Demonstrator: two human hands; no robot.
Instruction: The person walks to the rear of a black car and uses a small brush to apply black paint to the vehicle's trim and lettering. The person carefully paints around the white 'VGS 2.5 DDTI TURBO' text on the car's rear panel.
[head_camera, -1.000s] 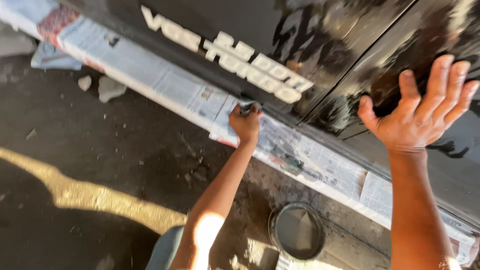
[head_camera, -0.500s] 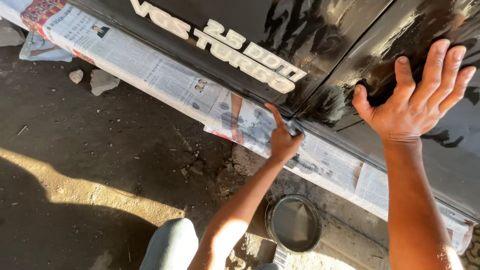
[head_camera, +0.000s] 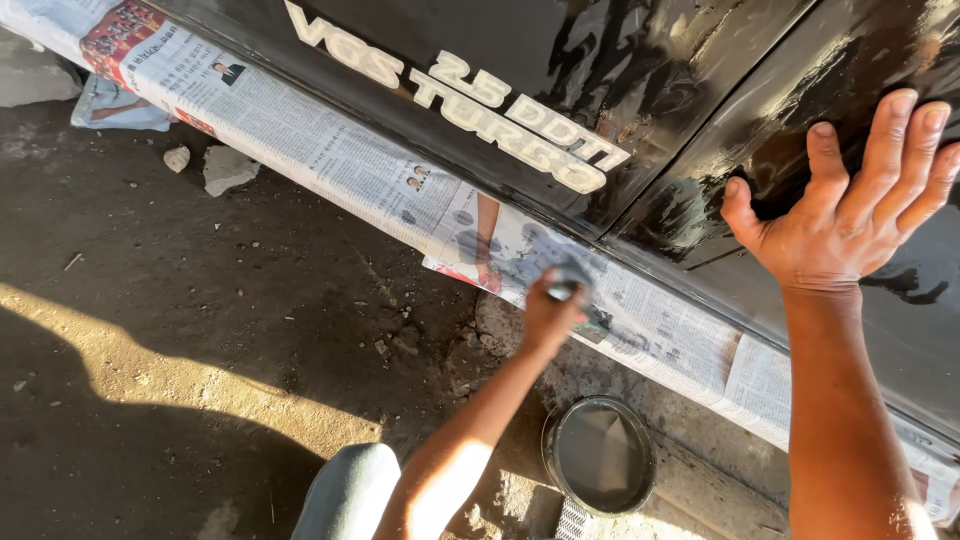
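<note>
1. Paintwork, head view: the glossy black car body panel (head_camera: 640, 90) shines wet and streaky above the raised pale lettering; the strip of newspaper masking (head_camera: 330, 160) along its lower edge still covers the sill, so masking is done and coating looks partly done.
2. The left hand (head_camera: 552, 312) is clenched around a small dark brush-like tool (head_camera: 572, 285), blurred, at the panel's lower edge over the newspaper; its axis seems to point up toward the panel.
3. The right hand (head_camera: 850, 215) lies spread flat on the panel.
4. A round dark paint tin (head_camera: 598, 455) sits on the dirt ground (head_camera: 150, 330) below.
</note>
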